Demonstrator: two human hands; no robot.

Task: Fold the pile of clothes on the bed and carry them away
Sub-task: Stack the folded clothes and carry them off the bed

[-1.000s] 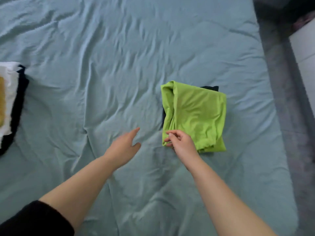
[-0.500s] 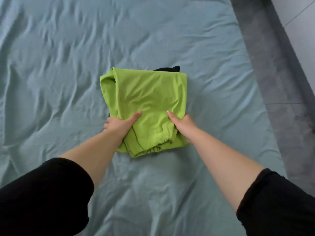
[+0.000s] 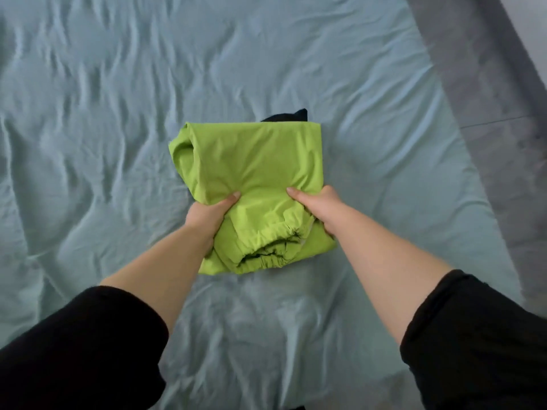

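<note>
A folded lime-green garment (image 3: 251,170) lies in the middle of the bed, its elastic waistband bunched at the near edge. A black garment (image 3: 291,115) lies under it, with only a corner showing at the far side. My left hand (image 3: 207,217) grips the stack's near left edge, thumb on top and fingers tucked beneath. My right hand (image 3: 321,207) grips the near right edge the same way. The fingers of both hands are hidden under the cloth.
The bed is covered by a wrinkled pale blue sheet (image 3: 103,128). Its right edge drops to a grey floor (image 3: 488,84), with a white wall or cabinet strip (image 3: 529,19) at the top right corner.
One second ago my left hand hung open beside the stack and a second clothes pile showed at the left. Both hands now grip the green stack, and the view has shifted onto it.
</note>
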